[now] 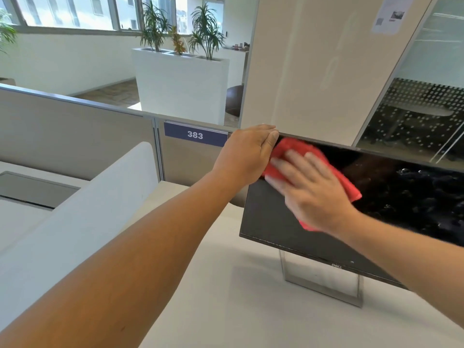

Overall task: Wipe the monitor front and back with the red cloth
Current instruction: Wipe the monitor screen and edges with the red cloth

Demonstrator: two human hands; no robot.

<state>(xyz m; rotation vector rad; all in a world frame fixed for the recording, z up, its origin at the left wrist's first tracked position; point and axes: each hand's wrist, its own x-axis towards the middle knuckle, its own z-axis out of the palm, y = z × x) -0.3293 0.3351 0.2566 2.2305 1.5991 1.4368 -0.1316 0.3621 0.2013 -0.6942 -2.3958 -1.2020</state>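
Note:
A black monitor (391, 197) stands on a silver stand (324, 285) at the right of the white desk, its dark screen facing me and tilted. My left hand (247, 154) grips the monitor's upper left corner, fingers wrapped over the top edge. My right hand (311, 189) lies flat on the screen near that corner, pressing the red cloth (293, 149) against the glass. The cloth sticks out above and to the right of my fingers. The monitor's back is hidden.
A white desk (226, 285) lies under the monitor. A beige partition (75, 129) with a blue "383" label (195, 134) runs behind it. A white curved divider (82, 212) stands at the left. Planters (180, 81) and a glass wall (414, 109) are beyond.

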